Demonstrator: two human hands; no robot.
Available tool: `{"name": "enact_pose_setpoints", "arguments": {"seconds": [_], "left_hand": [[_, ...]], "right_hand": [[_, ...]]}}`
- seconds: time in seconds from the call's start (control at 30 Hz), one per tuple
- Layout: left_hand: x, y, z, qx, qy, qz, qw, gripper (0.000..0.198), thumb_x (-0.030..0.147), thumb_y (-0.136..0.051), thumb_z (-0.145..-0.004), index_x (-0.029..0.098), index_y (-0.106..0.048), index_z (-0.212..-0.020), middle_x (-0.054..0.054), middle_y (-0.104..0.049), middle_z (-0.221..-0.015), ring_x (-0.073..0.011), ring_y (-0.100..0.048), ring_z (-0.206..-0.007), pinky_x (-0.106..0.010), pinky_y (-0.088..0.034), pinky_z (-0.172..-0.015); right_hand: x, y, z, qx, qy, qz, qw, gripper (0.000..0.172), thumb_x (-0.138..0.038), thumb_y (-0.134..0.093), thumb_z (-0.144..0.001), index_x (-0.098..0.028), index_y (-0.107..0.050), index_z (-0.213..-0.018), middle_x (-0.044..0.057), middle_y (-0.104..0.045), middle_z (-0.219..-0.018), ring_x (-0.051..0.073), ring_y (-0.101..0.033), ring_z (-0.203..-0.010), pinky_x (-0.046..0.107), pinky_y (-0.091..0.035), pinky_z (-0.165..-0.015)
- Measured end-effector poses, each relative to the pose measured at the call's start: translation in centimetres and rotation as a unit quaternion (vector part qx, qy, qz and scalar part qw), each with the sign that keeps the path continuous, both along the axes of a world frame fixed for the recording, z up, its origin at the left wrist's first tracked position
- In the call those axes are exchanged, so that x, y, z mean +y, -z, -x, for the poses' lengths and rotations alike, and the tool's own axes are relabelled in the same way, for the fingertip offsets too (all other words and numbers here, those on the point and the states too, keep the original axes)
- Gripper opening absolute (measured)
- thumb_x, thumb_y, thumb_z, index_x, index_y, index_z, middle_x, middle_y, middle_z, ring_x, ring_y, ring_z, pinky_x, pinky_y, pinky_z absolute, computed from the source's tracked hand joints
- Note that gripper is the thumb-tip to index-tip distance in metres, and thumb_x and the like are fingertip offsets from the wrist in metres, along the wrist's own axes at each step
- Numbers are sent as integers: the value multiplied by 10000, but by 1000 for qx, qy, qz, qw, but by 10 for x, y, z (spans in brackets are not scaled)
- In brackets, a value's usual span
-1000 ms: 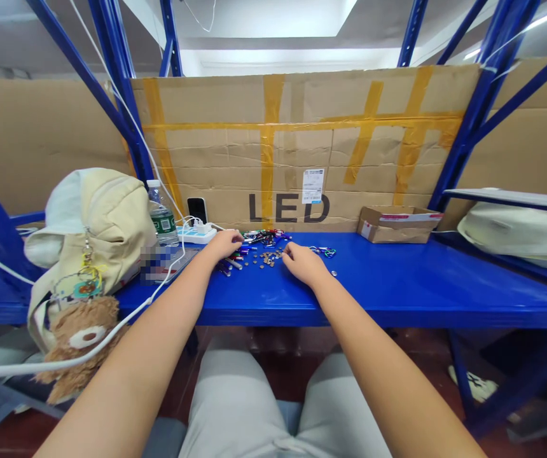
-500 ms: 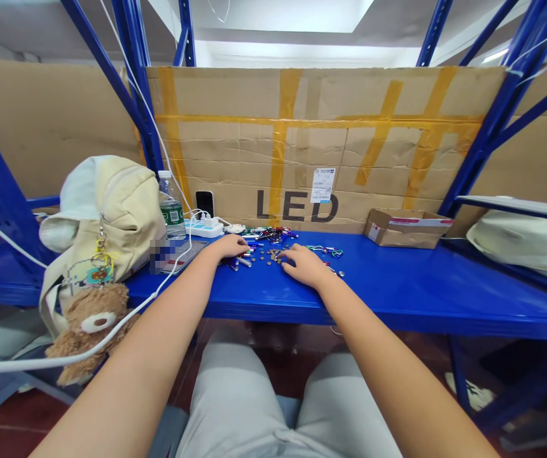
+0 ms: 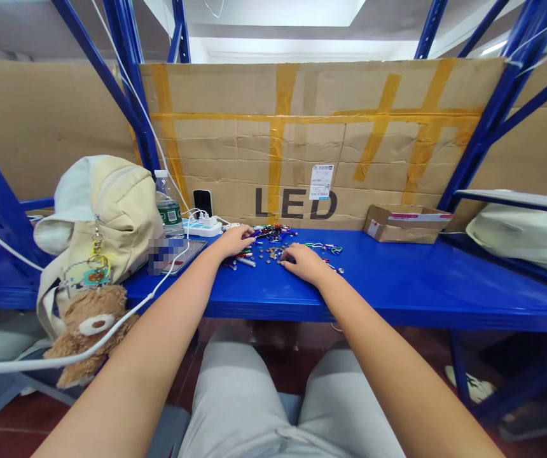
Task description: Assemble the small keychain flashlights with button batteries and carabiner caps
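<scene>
Both of my hands reach onto the blue shelf (image 3: pixel 397 286). My left hand (image 3: pixel 235 240) rests at the near edge of a heap of small coloured keychain lights (image 3: pixel 271 233), its fingers curled over some of them; what it grips is hidden. My right hand (image 3: pixel 304 262) lies palm down beside a scatter of small round button cells (image 3: pixel 271 254), fingers bent toward them. More coloured clips (image 3: pixel 324 247) lie just beyond the right hand.
A cream backpack (image 3: pixel 106 216) with a plush bear (image 3: pixel 87 331) sits at the left, beside a water bottle (image 3: pixel 167 208), a power strip (image 3: pixel 201 226) and a phone (image 3: pixel 180 251). A small cardboard box (image 3: pixel 404 224) stands at the right. Taped cardboard marked LED (image 3: pixel 297 137) backs the shelf.
My left hand has slid a little farther into the heap of keychain lights. The right hand has stayed by the button cells. The view has shifted slightly.
</scene>
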State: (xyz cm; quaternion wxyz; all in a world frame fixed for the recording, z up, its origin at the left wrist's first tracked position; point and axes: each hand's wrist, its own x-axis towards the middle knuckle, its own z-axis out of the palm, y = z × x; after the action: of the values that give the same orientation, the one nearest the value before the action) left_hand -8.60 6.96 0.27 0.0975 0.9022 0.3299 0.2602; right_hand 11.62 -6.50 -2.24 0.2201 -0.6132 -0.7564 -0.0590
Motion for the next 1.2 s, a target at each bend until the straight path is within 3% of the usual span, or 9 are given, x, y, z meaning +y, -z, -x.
{"name": "enact_pose_setpoints", "arguments": {"seconds": [0.13,0.3,0.43,0.67,0.87,1.07,1.2], "left_hand": [[-11,3,-8,-12,80,101,992,335,428,-570,-789,167,-527,-995,-2,-624,-717,-149,-565,-628,-250,-429,-578],[-23,4,-17,-12,158,117,980,350,429,-626,-738,156,-574,-950,-46,-665,-885,-170,-606,-782,-273,-465,-690],[-29,4,-21,17,165,106,980,337,372,-646,-714,144,-619,-960,-49,-676,-878,-172,-612,-790,-270,-467,-704],[-38,4,-27,12,196,92,976,307,391,-646,-730,151,-639,-921,-30,-685,-835,-155,-616,-753,-256,-469,-689],[-44,4,-29,0,208,100,973,278,348,-653,-745,145,-645,-935,-39,-700,-867,-156,-635,-797,-271,-483,-760],[-43,3,-29,0,195,114,974,265,323,-667,-741,139,-642,-929,-37,-700,-837,-151,-634,-751,-260,-484,-708],[-38,3,-29,3,176,59,983,201,244,-643,-746,140,-646,-919,-37,-698,-855,-158,-632,-776,-263,-478,-722]], "right_hand": [[1,-1,1,34,-6,3,999,87,-140,-606,-801,-187,-674,-827,61,-678,-938,193,-610,-904,303,-447,-838],[4,1,-1,89,16,6,996,170,-55,-601,-757,-179,-658,-859,44,-700,-875,172,-634,-835,276,-468,-782],[5,1,-4,141,14,-36,989,172,-75,-600,-750,-169,-648,-886,46,-696,-868,164,-625,-800,286,-477,-759],[-1,-7,4,247,-58,-154,955,115,-176,-564,-784,-178,-634,-875,42,-675,-875,148,-611,-764,291,-497,-726],[-1,-8,7,242,-73,-165,953,84,-159,-570,-764,-182,-625,-824,37,-666,-840,154,-615,-768,294,-500,-735],[-3,-7,5,214,-64,-160,962,99,-135,-549,-778,-177,-633,-808,32,-676,-817,152,-620,-775,282,-487,-753],[-2,-6,4,184,-74,-174,965,139,-153,-529,-801,-178,-628,-894,46,-666,-893,153,-610,-799,286,-478,-755]]}}
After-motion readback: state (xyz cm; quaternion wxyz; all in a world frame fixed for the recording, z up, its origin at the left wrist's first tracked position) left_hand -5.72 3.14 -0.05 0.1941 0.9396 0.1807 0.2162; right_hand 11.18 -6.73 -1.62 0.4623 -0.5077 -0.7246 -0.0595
